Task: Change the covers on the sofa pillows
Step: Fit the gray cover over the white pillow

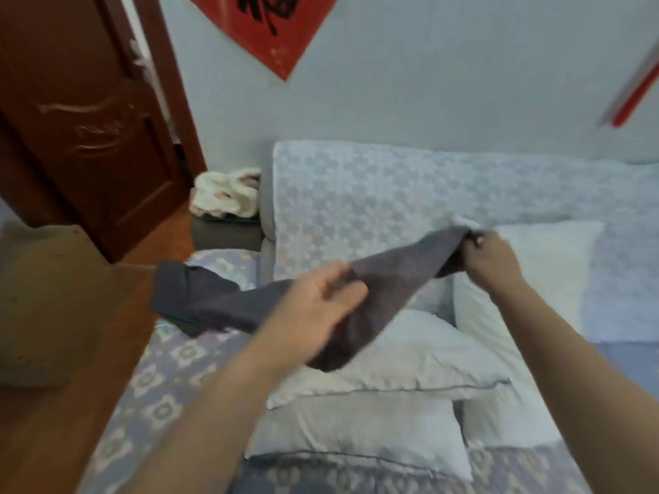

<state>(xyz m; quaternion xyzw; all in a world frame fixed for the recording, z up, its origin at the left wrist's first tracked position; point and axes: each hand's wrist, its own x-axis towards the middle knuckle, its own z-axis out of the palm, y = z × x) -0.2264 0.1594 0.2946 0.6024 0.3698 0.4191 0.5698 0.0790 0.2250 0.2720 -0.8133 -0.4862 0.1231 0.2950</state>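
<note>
The dark grey cover (388, 272) hangs stretched across mid-frame above three bare white pillows (392, 354) on the sofa (171, 369). Its long axis runs from lower left to upper right. The right hand (488, 258) pinches its upper-right end closed, the left hand (321, 304) holds its middle, and the loose tail trails left.

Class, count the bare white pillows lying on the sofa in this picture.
4, possibly more hidden. One lies under the dark grey cover, one nearest the camera, one against the backrest by the right hand, one partly hidden at lower right.
</note>
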